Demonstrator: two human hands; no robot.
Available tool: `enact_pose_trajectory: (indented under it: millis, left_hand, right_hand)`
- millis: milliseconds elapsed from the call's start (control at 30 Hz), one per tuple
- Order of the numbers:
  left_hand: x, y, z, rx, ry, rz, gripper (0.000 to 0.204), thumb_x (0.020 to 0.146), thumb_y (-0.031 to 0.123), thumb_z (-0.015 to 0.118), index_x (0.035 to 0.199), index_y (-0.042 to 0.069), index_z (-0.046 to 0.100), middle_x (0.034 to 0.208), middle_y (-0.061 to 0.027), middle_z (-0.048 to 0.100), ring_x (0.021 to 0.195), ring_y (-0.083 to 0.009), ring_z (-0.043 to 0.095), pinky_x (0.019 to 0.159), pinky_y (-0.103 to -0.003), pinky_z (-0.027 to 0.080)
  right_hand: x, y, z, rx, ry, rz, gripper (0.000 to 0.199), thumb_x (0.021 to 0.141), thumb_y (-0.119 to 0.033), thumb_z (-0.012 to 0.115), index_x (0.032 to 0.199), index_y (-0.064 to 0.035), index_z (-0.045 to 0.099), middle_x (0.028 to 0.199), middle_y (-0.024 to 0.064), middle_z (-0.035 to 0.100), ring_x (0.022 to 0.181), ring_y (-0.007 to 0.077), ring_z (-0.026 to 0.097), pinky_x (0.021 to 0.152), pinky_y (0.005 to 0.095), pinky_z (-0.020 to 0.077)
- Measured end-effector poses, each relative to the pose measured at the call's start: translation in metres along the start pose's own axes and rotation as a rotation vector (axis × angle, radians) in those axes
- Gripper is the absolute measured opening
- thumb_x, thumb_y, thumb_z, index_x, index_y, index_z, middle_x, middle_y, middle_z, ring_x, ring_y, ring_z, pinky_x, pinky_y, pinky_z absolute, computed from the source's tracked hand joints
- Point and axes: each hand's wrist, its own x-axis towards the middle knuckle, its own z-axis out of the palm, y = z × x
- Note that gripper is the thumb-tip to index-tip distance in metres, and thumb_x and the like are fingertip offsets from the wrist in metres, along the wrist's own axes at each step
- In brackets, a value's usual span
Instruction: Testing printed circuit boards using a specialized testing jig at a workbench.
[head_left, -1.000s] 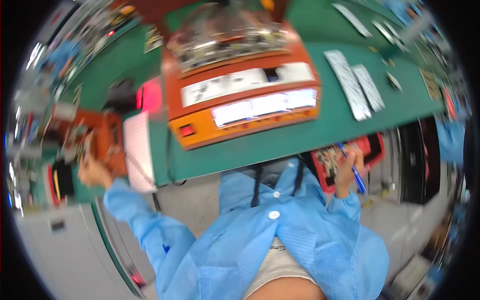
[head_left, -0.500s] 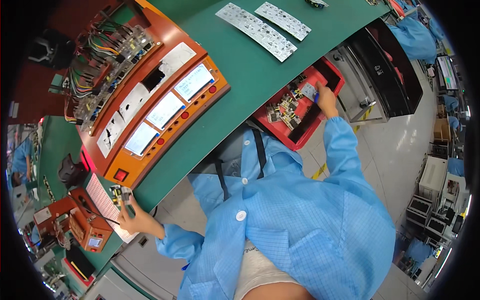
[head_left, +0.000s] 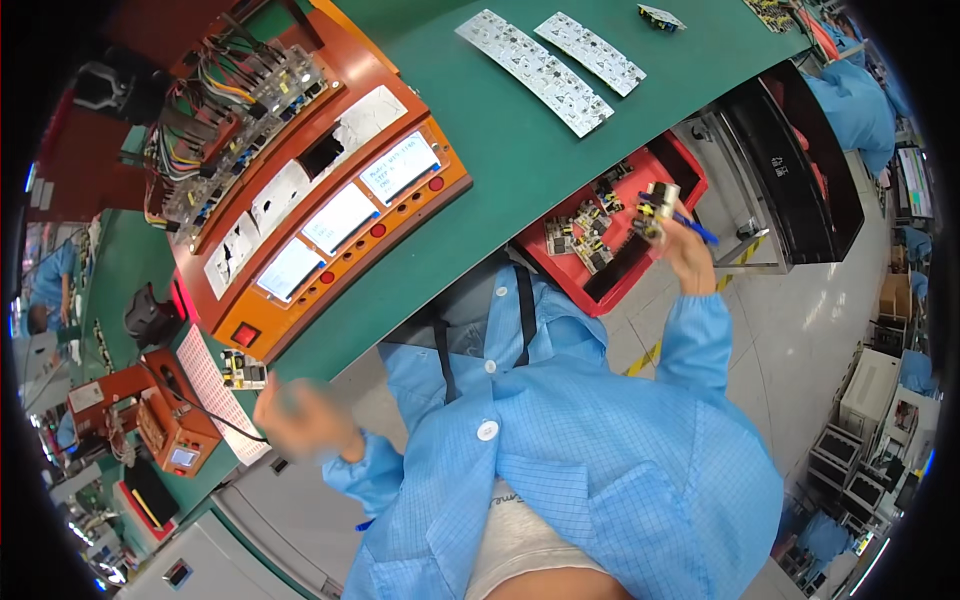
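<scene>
While board point(head_left: 657, 206) and pen point(head_left: 700, 231) are being held in the closed right hand point(head_left: 688, 254), the blurred left hand's point(head_left: 308, 418) grip cannot be told

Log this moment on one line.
left hand: blurred, near circuit board, contact unclear; right hand: holds another circuit board, blue pen; red bin: contains more boards

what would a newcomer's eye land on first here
Probably the big orange machine with three lit screens, at upper left on the green table. Next, the red bin of small circuit boards right of centre, where the right hand holds up one board and a blue pen.
</scene>
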Motion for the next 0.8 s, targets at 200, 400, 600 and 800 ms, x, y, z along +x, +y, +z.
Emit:
enact_pose_trajectory:
  millis: [200,400,600,800]
  left_hand:
    - [0.000,0.095,0.046,-0.691,-0.692,0.099,0.029,0.062,0.007,0.073,0.091,0.007,0.069,0.084,-0.0079,0.058,0.081,-0.0235,0.053,0.069,-0.033,0.045]
    - [0.040,0.078,0.035,-0.675,-0.654,0.255,0.034,0.074,0.025,0.067,0.102,0.006,0.067,0.094,-0.0095,0.056,0.088,-0.0235,0.053,0.069,-0.032,0.043]
    - [0.059,0.027,0.009,-0.875,-0.974,0.306,0.041,0.069,0.040,0.068,0.101,0.014,0.070,0.096,-0.0076,0.051,0.088,-0.0229,0.049,0.071,-0.034,0.040]
    - [0.071,0.002,-0.023,-0.908,-1.182,0.348,0.043,0.067,0.037,0.068,0.104,0.015,0.069,0.093,-0.0060,0.048,0.085,-0.0215,0.047,0.070,-0.033,0.040]
  right_hand:
    - [-0.037,0.026,0.151,0.460,-0.539,0.010,0.088,0.068,-0.035,0.078,0.135,-0.0017,0.032,0.130,0.0166,0.043,0.124,0.0392,0.038,0.103,0.0510,0.0348]
    - [-0.037,0.029,0.237,0.196,-0.861,0.575,0.083,0.083,-0.062,0.044,0.132,0.0034,0.033,0.109,0.0374,0.049,0.078,0.0403,0.064,0.053,0.0374,0.0552]
    - [-0.031,0.053,0.281,0.611,-0.830,1.315,0.071,0.089,-0.052,0.030,0.133,0.0042,0.029,0.095,0.0489,0.045,0.041,0.0416,0.054,0.025,0.0365,0.0450]
    - [-0.022,0.087,0.318,0.532,-0.994,1.627,0.061,0.090,-0.046,0.034,0.113,0.0074,0.049,0.083,0.0410,0.052,0.031,0.0311,0.049,0.017,0.0306,0.0359]
